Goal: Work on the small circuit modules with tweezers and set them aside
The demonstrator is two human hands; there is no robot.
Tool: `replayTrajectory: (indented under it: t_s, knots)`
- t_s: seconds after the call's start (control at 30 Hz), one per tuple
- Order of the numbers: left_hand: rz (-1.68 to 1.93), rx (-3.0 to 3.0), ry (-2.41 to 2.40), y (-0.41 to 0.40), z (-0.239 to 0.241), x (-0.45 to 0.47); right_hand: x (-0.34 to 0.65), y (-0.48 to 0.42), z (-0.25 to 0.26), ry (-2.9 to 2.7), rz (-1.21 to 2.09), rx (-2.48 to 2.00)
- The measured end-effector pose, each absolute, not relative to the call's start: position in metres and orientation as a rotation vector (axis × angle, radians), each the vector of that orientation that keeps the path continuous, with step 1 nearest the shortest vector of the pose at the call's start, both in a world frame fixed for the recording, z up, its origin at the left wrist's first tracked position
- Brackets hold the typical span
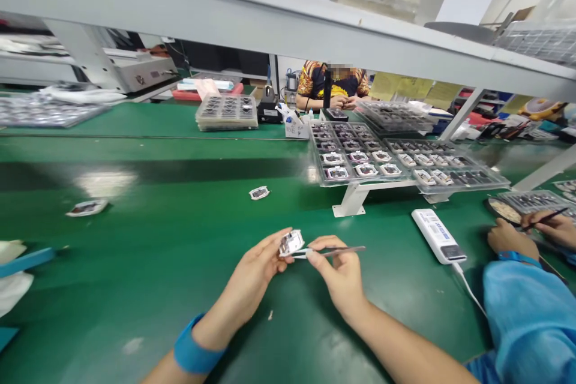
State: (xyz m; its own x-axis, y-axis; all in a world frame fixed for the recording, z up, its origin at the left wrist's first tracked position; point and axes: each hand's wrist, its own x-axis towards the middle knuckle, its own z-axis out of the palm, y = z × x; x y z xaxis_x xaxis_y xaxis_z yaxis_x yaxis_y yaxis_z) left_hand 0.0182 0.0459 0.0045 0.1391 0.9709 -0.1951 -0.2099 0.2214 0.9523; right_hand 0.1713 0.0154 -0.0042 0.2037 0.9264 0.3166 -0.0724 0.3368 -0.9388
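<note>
In my left hand [256,276] is a small white-framed part [291,243] with a shiny, silvery inside, pinched between thumb and fingers and raised above the green bench. My right hand [339,276] grips a pair of tweezers [348,249], whose pale tips reach to the lower right edge of that part. Whether the tips touch it or hold anything small I cannot tell. A blue band [198,348] circles my left wrist. Beyond my hands, a similar white-framed part [259,193] lies on the bench, and another such part [87,208] rests farther left.
Clear trays of parts [355,153] sit on a low white stand [348,201]. A white handheld device [438,237] with a cable lies right. A co-worker's hands [515,240] work at the right edge; another person [333,87] sits opposite. A grey shelf beam [270,18] crosses overhead.
</note>
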Motion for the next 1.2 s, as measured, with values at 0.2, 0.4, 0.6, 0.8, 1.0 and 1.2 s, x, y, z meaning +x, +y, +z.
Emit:
replayTrajectory:
  t_s: [0.2, 0.4, 0.6, 0.8, 1.0, 1.2]
  knots:
    - [1.010, 0.722, 1.029, 0.006, 0.011, 0.007, 0.166, 0.013, -0.011, -1.245, 0.953, -0.984]
    - [0.973, 0.729, 1.024, 0.002, 0.005, 0.006, 0.164, 0.010, -0.014, -1.355, 0.965, -0.953]
    - [0.989, 0.577, 0.973, 0.005, 0.009, 0.005, 0.165, 0.007, -0.006, -1.435, 0.975, -0.861]
    - [0.903, 0.753, 1.062, 0.003, 0.009, 0.005, 0.169, 0.008, -0.002, -1.397, 0.921, -0.917]
    - [0.867, 0.874, 1.103, 0.002, 0.010, 0.005, 0.170, 0.009, -0.006, -1.484, 0.777, -0.955]
    - [0.877, 0.920, 1.094, 0.002, 0.016, 0.004, 0.170, 0.009, -0.005, -1.471, 0.816, -0.967]
